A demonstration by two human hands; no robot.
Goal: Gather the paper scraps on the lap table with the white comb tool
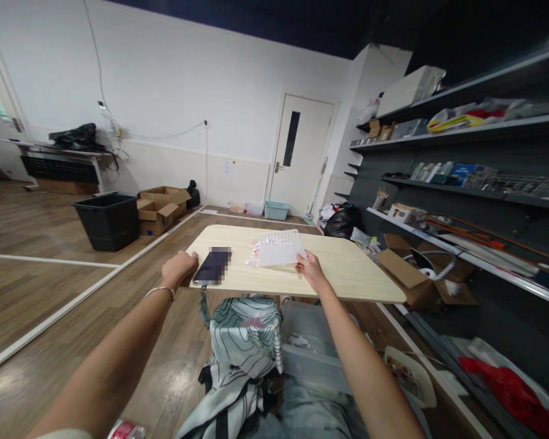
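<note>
My right hand (310, 272) pinches the lower right corner of a flat white plastic piece (281, 251) with a row of slot-like marks near its far edge. That piece is tilted above the pale wooden table (348, 268). Small pink and white bits (255, 251) lie beside it on the left, too small to name. At the table's left edge is my left hand (180, 268), wearing a bracelet, its fingers curled closed against the edge. Just right of this hand a dark phone (213, 266) lies on the table, partly pixelated, with a strap hanging over the front.
Below the table sit a striped bag (244, 329) and a clear plastic bin (308, 332). A black bin (107, 222) and cardboard boxes (162, 207) stand on the floor at left. Loaded shelves (462, 186) and an open carton (407, 271) line the right side.
</note>
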